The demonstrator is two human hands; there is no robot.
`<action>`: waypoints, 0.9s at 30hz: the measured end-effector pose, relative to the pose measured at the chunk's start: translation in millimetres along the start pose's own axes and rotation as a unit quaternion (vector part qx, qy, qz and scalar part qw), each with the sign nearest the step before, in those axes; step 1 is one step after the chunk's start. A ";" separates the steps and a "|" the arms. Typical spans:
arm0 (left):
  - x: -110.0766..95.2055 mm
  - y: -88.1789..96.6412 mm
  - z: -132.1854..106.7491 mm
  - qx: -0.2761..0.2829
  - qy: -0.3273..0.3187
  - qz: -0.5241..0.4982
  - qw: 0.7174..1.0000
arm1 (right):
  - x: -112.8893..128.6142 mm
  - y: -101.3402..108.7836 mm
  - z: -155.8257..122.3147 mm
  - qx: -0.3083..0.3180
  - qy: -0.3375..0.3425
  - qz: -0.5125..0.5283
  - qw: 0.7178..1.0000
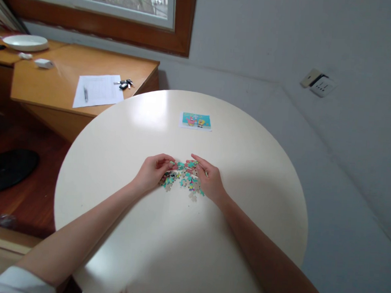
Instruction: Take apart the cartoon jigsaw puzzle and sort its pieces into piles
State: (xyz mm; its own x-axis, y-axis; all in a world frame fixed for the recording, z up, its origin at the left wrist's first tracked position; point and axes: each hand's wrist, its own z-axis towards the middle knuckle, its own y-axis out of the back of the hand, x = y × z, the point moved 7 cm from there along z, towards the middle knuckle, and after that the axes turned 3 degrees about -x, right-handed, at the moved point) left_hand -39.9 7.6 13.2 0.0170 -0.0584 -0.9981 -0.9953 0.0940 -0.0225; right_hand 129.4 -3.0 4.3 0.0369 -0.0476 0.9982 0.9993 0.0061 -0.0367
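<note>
A small heap of jigsaw pieces [183, 180], mostly teal and cream, lies on the round cream table [142, 232]. My left hand [153, 172] rests at the heap's left edge, fingers curled and pinched on a piece. My right hand [207, 177] sits at the heap's right edge, fingers bent and closed over pieces at the top of the heap. The two sets of fingertips nearly meet above the pieces. A small cartoon reference picture [196, 120] lies flat farther back on the table.
A wooden desk [65, 88] stands at the back left with a sheet of paper [98, 90], a pen, keys [124, 84] and a white plate [25, 42]. A window is above it. A wall socket [320, 84] is on the right wall.
</note>
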 end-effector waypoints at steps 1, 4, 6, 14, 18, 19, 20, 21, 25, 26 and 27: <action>0.5 0.0 0.1 -0.001 0.011 -0.022 1.000 | -1.0 0.4 0.4 0.000 -0.011 0.022 1.000; 1.3 0.9 0.3 -0.011 0.038 -0.069 0.997 | -1.1 1.7 1.7 -0.001 -0.027 0.078 0.997; 0.9 2.2 0.5 -0.017 0.048 -0.082 0.995 | 0.0 2.4 2.4 -0.004 -0.032 0.112 0.993; 3.7 4.1 3.0 -0.002 0.067 -0.122 0.990 | -2.2 7.1 5.9 -0.033 -0.053 0.181 0.982; 6.6 4.6 4.1 -0.002 0.073 -0.134 0.988 | -4.7 9.7 7.7 -0.040 -0.058 0.181 0.981; 6.8 4.6 4.2 -0.001 0.073 -0.135 0.988 | -5.2 10.0 7.9 -0.040 -0.059 0.183 0.980; 6.9 4.6 4.2 -0.001 0.073 -0.136 0.988 | -5.6 10.2 8.0 -0.040 -0.061 0.186 0.980; 6.9 4.5 4.2 0.000 0.073 -0.137 0.988 | -6.0 10.4 8.1 -0.040 -0.063 0.187 0.979; 7.1 4.4 3.9 0.001 0.075 -0.139 0.987 | -7.2 11.0 8.3 -0.038 -0.064 0.182 0.980; 7.1 4.5 3.9 0.001 0.076 -0.139 0.987 | -7.6 11.1 8.4 -0.037 -0.065 0.180 0.981; 7.2 4.5 3.9 0.000 0.076 -0.140 0.987 | -8.1 11.2 8.5 -0.037 -0.067 0.180 0.981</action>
State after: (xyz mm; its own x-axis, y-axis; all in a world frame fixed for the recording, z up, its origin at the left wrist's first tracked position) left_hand -43.9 11.5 5.6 0.2764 -0.2315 -0.9327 -0.9537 0.0539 -0.2960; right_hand 140.3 6.0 -3.7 0.3905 0.0757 0.9175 0.9198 -0.0737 -0.3854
